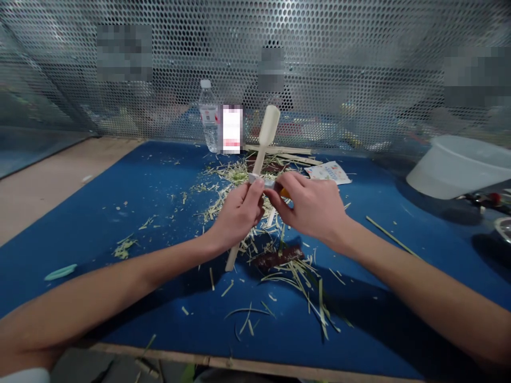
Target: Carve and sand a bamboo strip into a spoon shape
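My left hand (240, 211) is closed round the handle of a pale wooden or bamboo scoop (270, 125). The scoop slants up and away, its hollow end at the top and its tail showing below the hand. In my right hand (315, 206) is a knife (285, 193) with an orange handle, most of it hidden by the fingers. Its blade lies across the scoop's handle near my left thumb. Under both hands, thin pale-green shavings (223, 205) are heaped on the blue tabletop (159, 298). A dark brown piece (279, 258) lies among them.
At the back stand a water bottle (208, 119) and a lit phone (231, 129), before a perforated metal screen (175, 69). A printed packet (329, 173) and flat strips (293, 158) lie behind my right hand. A white tub (459, 167) is at right, a turquoise item (60, 272) at left.
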`<state>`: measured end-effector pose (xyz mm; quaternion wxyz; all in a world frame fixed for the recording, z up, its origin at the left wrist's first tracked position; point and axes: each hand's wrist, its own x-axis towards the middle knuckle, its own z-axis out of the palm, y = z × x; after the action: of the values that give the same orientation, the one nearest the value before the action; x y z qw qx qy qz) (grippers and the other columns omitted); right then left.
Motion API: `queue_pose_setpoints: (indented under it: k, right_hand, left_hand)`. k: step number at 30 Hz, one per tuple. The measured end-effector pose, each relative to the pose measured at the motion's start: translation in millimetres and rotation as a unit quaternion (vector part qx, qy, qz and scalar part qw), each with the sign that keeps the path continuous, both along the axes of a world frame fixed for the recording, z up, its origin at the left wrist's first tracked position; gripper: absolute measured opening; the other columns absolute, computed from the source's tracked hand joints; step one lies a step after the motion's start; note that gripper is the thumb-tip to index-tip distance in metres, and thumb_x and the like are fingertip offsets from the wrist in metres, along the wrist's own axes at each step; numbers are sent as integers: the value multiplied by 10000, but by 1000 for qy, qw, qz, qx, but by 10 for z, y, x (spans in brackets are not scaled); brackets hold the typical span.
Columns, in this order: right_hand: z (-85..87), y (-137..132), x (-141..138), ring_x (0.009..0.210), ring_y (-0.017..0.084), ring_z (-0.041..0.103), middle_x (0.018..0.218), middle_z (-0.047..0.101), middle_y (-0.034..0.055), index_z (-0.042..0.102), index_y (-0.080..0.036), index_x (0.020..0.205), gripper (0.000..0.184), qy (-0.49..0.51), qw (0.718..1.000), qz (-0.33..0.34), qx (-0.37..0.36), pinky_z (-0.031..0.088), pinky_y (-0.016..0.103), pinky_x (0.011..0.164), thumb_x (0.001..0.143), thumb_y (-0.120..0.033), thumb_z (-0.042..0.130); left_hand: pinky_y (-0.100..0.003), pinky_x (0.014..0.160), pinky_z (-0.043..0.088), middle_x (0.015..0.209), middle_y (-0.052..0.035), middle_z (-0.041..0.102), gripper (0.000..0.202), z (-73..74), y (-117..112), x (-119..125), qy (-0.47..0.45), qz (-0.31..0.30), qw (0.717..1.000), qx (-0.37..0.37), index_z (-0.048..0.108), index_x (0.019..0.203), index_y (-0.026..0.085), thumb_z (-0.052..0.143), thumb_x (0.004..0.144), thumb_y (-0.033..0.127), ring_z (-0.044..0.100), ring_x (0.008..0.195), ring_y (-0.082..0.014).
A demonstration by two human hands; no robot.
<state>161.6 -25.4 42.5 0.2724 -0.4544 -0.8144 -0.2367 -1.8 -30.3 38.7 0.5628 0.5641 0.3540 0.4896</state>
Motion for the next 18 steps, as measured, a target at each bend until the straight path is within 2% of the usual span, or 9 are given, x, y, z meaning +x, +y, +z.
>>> queue_pose_setpoints:
  k: [10, 14, 18]
  right_hand:
    - [10, 66, 83, 530, 114, 466, 778, 687, 17, 624, -181, 895, 356, -21, 999, 30, -24, 178, 289, 513, 1005, -447, 414]
    - [39, 130, 154, 515, 113, 439, 749, 673, 21, 633, -181, 896, 381, -57, 998, 23, -12, 162, 301, 523, 1005, -453, 389]
    - [79, 185, 237, 517, 112, 435, 726, 664, 20, 630, -187, 860, 410, -107, 994, 32, 0, 165, 307, 540, 1003, -475, 375]
  left_hand:
    - [-190, 375, 257, 492, 107, 289, 367, -28, 13, 11, 2, -20, 1000, -2, 376, 687, 228, 403, 1031, 353, 259, 381, -45]
    - [-189, 382, 264, 477, 105, 295, 389, -51, 37, 18, 21, -16, 1000, -5, 377, 671, 225, 414, 1029, 374, 272, 381, -44]
    - [-195, 388, 259, 470, 91, 304, 439, -74, 70, 22, 53, -49, 997, -12, 366, 628, 222, 447, 1009, 424, 291, 396, -48]
